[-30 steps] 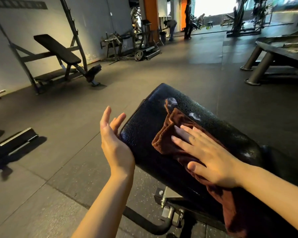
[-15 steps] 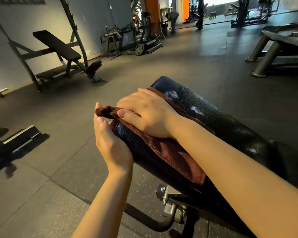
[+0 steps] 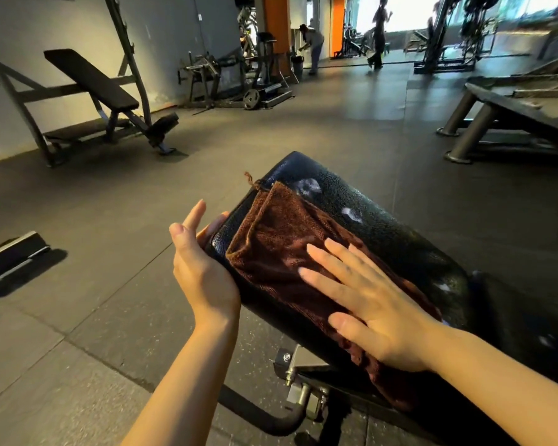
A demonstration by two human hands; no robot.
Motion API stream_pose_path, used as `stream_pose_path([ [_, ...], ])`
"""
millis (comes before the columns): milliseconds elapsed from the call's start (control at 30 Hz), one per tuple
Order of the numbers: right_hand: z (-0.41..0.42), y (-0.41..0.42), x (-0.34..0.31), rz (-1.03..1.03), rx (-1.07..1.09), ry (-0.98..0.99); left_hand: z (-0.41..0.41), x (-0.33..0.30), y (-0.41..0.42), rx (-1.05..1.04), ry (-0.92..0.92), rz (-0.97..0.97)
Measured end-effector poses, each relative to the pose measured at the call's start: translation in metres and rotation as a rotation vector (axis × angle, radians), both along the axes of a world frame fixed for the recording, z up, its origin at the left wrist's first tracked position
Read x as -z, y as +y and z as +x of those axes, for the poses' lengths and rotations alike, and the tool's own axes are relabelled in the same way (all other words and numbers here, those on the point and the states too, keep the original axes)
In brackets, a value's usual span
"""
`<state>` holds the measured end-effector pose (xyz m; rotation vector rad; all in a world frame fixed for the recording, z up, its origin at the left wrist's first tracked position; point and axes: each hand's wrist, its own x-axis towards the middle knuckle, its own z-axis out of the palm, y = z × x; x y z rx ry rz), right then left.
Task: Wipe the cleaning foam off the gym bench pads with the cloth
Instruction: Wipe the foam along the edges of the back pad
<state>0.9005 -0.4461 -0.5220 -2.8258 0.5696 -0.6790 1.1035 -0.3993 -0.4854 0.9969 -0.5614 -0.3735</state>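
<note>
A black bench pad [image 3: 397,233] slopes up in front of me, its top end toward the far left. A brown cloth [image 3: 281,243] lies spread over the pad's left half. My right hand [image 3: 368,304] presses flat on the cloth's near part, fingers straight and spread. Beside the pad's left edge, my left hand [image 3: 203,268] rests against the side, fingers straight and pointing up. White foam patches [image 3: 308,186] show on the pad above the cloth, with another foam patch [image 3: 351,215] further right.
The bench's metal frame and bracket [image 3: 298,378] sit below the pad. An incline bench [image 3: 91,82] stands at the far left wall. A low platform on round legs [image 3: 503,117] is at the right. People move at the far end of the rubber floor [image 3: 78,317].
My right hand has slid the cloth back from the pad's upper left edge toward me and now lies flat. The left hand stays at the pad's side.
</note>
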Motion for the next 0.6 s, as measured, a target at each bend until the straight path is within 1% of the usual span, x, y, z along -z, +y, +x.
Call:
stream_pose_path([
  [67, 0.023, -0.005, -0.015, -0.004, 0.010, -0.007, -0.001, 0.002, -0.005, -0.022, -0.009, -0.004],
  [167, 0.081, -0.014, -0.050, -0.015, 0.001, -0.083, 0.001, 0.004, -0.007, -0.058, -0.027, -0.023],
  [233, 0.117, -0.024, -0.074, 0.007, -0.002, -0.073, 0.005, 0.006, -0.010, -0.085, -0.053, -0.049],
  [300, 0.133, -0.029, -0.084, -0.004, 0.006, -0.071, 0.006, 0.006, -0.011, -0.093, -0.045, -0.064],
  [400, 0.131, -0.024, -0.077, 0.013, -0.007, -0.200, 0.011, 0.009, -0.010, -0.095, -0.035, -0.065],
  [467, 0.125, -0.016, -0.071, 0.042, -0.006, -0.268, 0.012, 0.010, -0.005, -0.110, -0.083, -0.009],
  [533, 0.114, -0.009, -0.065, 0.066, -0.015, -0.309, 0.012, 0.010, -0.001, -0.094, -0.125, 0.047],
  [600, 0.093, -0.001, -0.052, 0.092, -0.029, -0.323, 0.009, 0.007, 0.003, -0.063, -0.102, 0.066],
])
